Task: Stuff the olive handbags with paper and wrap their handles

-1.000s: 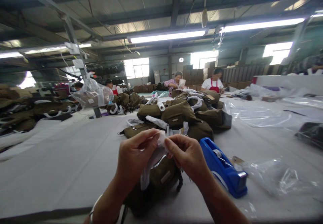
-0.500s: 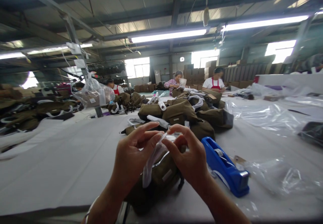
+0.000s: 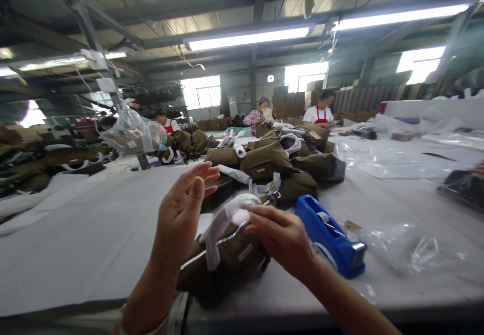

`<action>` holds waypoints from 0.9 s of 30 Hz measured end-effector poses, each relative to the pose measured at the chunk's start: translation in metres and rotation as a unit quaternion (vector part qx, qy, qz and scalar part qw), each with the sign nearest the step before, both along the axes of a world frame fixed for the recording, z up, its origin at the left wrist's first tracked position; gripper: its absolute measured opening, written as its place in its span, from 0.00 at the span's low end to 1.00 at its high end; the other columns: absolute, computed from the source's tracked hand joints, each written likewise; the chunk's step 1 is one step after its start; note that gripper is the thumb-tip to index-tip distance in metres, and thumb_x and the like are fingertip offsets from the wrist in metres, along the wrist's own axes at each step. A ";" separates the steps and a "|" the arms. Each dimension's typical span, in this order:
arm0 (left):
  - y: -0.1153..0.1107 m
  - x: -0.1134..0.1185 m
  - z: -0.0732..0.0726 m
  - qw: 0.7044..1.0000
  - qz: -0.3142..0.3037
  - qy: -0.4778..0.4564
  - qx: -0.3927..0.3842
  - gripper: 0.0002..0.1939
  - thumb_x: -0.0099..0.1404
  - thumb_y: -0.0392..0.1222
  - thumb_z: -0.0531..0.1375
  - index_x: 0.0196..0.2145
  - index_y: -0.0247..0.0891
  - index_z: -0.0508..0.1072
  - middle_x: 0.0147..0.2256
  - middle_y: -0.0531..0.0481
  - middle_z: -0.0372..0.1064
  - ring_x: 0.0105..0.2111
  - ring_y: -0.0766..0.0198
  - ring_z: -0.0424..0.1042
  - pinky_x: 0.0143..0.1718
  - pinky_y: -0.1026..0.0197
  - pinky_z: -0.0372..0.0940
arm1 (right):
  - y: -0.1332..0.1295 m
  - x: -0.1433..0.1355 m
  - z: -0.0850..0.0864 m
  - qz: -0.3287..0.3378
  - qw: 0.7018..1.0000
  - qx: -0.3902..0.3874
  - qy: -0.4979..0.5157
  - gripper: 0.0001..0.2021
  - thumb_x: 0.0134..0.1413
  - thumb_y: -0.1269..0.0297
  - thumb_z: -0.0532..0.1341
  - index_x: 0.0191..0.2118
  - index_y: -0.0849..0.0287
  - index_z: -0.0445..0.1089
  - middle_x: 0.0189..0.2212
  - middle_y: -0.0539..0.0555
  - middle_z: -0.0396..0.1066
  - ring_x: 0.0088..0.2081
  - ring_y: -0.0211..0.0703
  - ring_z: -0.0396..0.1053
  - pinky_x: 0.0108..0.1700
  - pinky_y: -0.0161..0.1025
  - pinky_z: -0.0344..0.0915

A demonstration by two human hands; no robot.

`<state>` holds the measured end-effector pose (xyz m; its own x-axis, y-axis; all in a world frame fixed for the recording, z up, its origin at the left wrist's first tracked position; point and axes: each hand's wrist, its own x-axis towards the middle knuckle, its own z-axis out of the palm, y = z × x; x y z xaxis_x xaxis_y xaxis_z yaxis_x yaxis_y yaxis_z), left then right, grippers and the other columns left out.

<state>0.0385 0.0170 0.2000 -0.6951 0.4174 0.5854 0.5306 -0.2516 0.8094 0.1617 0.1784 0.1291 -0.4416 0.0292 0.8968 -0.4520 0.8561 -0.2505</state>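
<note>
An olive-brown zipped handbag (image 3: 223, 269) lies at six o'clock in the view, its handle (image 3: 223, 220) wrapped in white paper-like material. The left hand (image 3: 181, 214) is raised at the bag's eleven o'clock, thumb and loosely bent fingers spread apart, near the handle. The right hand (image 3: 283, 234) reaches in from two o'clock, its fingers nearly straight and close together, their tips at the wrapping; whether they pinch it or merely rest there, I cannot tell.

Taking hours from the bag, the table's near edge runs just below it at six. A blue tape dispenser (image 3: 333, 239) sits between two and three, just beyond the right wrist, with clear plastic film (image 3: 412, 249) farther out at three. A heap of similar bags (image 3: 264, 161) bounds one o'clock. The white tabletop (image 3: 102, 229) spreads broadly toward nine and ten. Past the heap, around one, two co-workers (image 3: 319, 115) sit before stacked cartons (image 3: 289, 102), beneath fluorescent tubes (image 3: 249, 38).
</note>
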 end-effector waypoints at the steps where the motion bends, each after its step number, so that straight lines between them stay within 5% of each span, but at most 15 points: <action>1: -0.001 0.003 -0.003 0.998 0.000 0.030 -0.053 0.26 0.72 0.59 0.54 0.56 0.40 0.73 0.54 0.41 0.75 0.54 0.52 0.75 0.50 0.56 0.72 | 0.001 0.003 -0.006 -0.010 0.999 -0.038 0.016 0.14 0.64 0.72 0.61 0.51 0.53 0.76 0.44 0.55 0.79 0.41 0.41 0.78 0.43 0.35 0.74; 4: -0.002 0.013 -0.008 0.963 0.000 0.116 -0.243 0.28 0.70 0.61 0.56 0.58 0.42 0.74 0.54 0.44 0.76 0.53 0.50 0.76 0.51 0.55 0.71 | 0.004 0.014 -0.022 -0.049 0.984 -0.169 0.039 0.13 0.64 0.74 0.60 0.49 0.53 0.77 0.42 0.54 0.77 0.29 0.35 0.74 0.33 0.33 0.74; 7: 0.001 0.018 -0.012 0.928 0.029 0.190 -0.320 0.25 0.65 0.58 0.63 0.55 0.44 0.77 0.47 0.47 0.80 0.44 0.50 0.80 0.48 0.57 0.72 | 0.007 0.027 -0.034 -0.074 0.967 -0.242 0.013 0.12 0.65 0.73 0.60 0.48 0.53 0.77 0.41 0.53 0.75 0.21 0.29 0.67 0.26 0.32 0.70; 11: 0.008 0.007 -0.019 0.897 0.117 0.353 -0.237 0.18 0.68 0.49 0.62 0.54 0.46 0.78 0.48 0.48 0.80 0.43 0.54 0.80 0.46 0.60 0.72 | 0.017 0.050 -0.047 -0.133 0.961 -0.241 0.002 0.10 0.64 0.72 0.62 0.46 0.53 0.77 0.39 0.51 0.76 0.21 0.29 0.67 0.28 0.32 0.70; 15: 0.019 -0.012 -0.031 0.846 0.188 0.484 -0.124 0.22 0.68 0.38 0.63 0.59 0.50 0.73 0.50 0.49 0.78 0.47 0.56 0.79 0.51 0.60 0.68 | 0.032 0.071 -0.063 -0.214 0.943 -0.252 -0.026 0.07 0.64 0.68 0.62 0.44 0.53 0.78 0.38 0.51 0.77 0.21 0.31 0.68 0.31 0.34 0.71; 18: 0.031 -0.024 -0.045 0.834 0.205 0.505 -0.083 0.23 0.68 0.36 0.63 0.59 0.51 0.73 0.49 0.48 0.79 0.45 0.57 0.79 0.49 0.60 0.68 | 0.040 0.081 -0.080 -0.236 0.937 -0.251 -0.061 0.07 0.65 0.67 0.62 0.45 0.54 0.78 0.38 0.51 0.77 0.22 0.33 0.69 0.33 0.34 0.72; 22: 0.043 -0.023 -0.060 0.861 0.192 0.460 -0.097 0.25 0.69 0.35 0.61 0.62 0.49 0.70 0.53 0.46 0.76 0.51 0.55 0.76 0.55 0.57 0.66 | 0.041 0.088 -0.103 -0.202 0.928 -0.277 -0.146 0.08 0.66 0.64 0.61 0.44 0.55 0.78 0.38 0.53 0.78 0.24 0.35 0.71 0.34 0.34 0.73; 27: 0.042 -0.004 -0.074 0.837 0.267 0.470 -0.079 0.35 0.67 0.30 0.59 0.69 0.41 0.57 0.69 0.38 0.54 0.69 0.44 0.53 0.67 0.39 0.51 | 0.017 0.081 -0.122 -0.147 0.916 -0.325 -0.184 0.09 0.64 0.66 0.62 0.48 0.54 0.76 0.43 0.54 0.77 0.37 0.41 0.76 0.42 0.38 0.74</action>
